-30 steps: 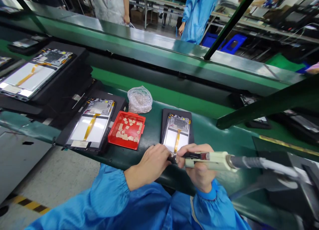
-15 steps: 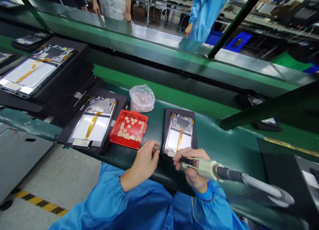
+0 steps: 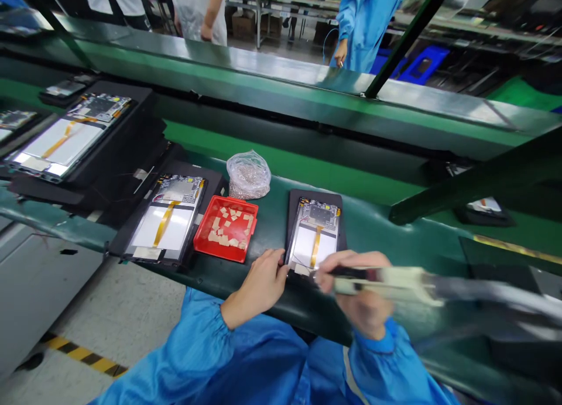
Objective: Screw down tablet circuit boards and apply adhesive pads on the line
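Observation:
An opened tablet [image 3: 312,241] lies on a black foam pad [image 3: 295,201] in front of me, its circuit board and an orange ribbon cable showing. At its lower left corner is my left hand [image 3: 262,280], fingers curled and thumb close to them; what they grip, if anything, is hidden. My right hand [image 3: 366,305] is wrapped round a cream-coloured hand tool [image 3: 406,282] with a thick grey hose, held by the tablet's lower right corner. Motion blurs this hand and the tool, and I cannot make out the tool's tip.
A red tray [image 3: 225,256] of small beige squares stands left of my hands. Behind it is a clear plastic bag [image 3: 249,174] of tiny metallic pieces. More opened tablets [image 3: 165,223] lie leftward on black foam. A dark green post [image 3: 465,185] slants at right. People stand across the bench.
My right hand and the tool have moved right, away from the tablet. My left hand has shifted slightly right, against the tablet's corner. The view has turned a little.

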{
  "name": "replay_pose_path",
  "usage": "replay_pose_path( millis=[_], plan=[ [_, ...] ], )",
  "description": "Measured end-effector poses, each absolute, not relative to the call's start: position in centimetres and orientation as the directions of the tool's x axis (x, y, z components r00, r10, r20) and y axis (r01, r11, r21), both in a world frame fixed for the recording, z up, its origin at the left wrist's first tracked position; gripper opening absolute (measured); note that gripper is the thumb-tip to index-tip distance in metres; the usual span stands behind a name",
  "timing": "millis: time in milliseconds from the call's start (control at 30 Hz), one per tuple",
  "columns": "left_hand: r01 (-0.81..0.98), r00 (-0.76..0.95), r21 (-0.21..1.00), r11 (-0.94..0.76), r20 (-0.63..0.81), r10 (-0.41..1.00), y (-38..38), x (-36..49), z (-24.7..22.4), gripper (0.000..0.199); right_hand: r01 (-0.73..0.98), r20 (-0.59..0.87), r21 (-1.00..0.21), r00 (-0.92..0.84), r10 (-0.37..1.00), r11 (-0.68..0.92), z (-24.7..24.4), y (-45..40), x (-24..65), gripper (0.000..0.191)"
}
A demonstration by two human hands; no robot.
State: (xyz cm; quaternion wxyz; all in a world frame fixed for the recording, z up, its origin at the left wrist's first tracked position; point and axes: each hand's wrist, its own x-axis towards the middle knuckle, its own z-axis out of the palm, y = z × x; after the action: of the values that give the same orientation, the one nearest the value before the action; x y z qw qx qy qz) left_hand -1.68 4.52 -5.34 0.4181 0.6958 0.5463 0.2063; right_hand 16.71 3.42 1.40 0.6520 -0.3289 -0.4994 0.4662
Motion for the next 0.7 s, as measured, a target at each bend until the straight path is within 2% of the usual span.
replay_pose_path(
  millis=[67,100,133,167,233,300,367,467,567,633,700],
  plan=[
    [0.583,0.293,0.813,-0.013,-0.195,0.936,4.6,-1.7,-5.2,0.036,-0.23,0.303,-0.904,0.248,0.92,0.36,2.3,3.7,19.3,0.039],
    [0.575,0.278,0.818,0.013,-0.21,0.937,4.7,-1.7,-5.1,0.037,-0.168,0.241,-0.937,0.319,0.917,0.305,2.4,3.6,20.8,0.039],
    [0.562,0.26,0.826,0.042,-0.225,0.939,4.7,-1.6,-5.0,0.039,-0.095,0.131,-0.98,0.357,0.925,0.175,2.2,3.5,22.3,0.039],
    [0.544,0.242,0.835,0.078,-0.245,0.939,4.8,-1.5,-4.9,0.04,-0.013,-0.024,-1.0,0.372,0.928,-0.02,1.7,3.2,23.6,0.041],
    [0.485,0.218,0.858,0.17,-0.307,0.926,4.9,-1.0,-4.8,0.045,0.153,-0.302,-0.917,0.333,0.893,-0.368,0.2,2.3,25.7,0.05],
    [0.423,0.203,0.87,0.254,-0.364,0.909,4.9,-0.4,-4.8,0.052,0.247,-0.442,-0.829,0.259,0.859,-0.501,-1.3,1.2,26.7,0.059],
    [0.389,0.217,0.877,0.281,-0.384,0.898,4.8,0.2,-5.0,0.053,0.218,-0.444,-0.84,0.251,0.86,-0.497,-2.2,0.4,26.9,0.067],
    [0.303,0.261,0.917,0.261,-0.343,0.902,4.5,1.0,-5.1,0.042,0.047,-0.411,-0.897,0.276,0.869,-0.439,-1.6,-0.3,26.8,0.073],
    [-0.004,0.267,0.943,0.332,-0.319,0.909,4.1,1.6,-4.8,0.045,-0.111,-0.452,-0.892,0.241,0.859,-0.438,-0.1,-0.4,27.1,0.072],
    [-0.217,0.29,0.874,0.435,-0.368,0.884,4.1,2.0,-4.2,0.053,-0.167,-0.473,-0.88,0.216,0.854,-0.445,0.4,-0.4,27.4,0.07],
    [-0.327,0.318,0.796,0.509,-0.415,0.853,4.3,2.4,-3.5,0.061,-0.184,-0.473,-0.878,0.193,0.86,-0.442,0.4,-0.4,27.6,0.07]
  ],
)
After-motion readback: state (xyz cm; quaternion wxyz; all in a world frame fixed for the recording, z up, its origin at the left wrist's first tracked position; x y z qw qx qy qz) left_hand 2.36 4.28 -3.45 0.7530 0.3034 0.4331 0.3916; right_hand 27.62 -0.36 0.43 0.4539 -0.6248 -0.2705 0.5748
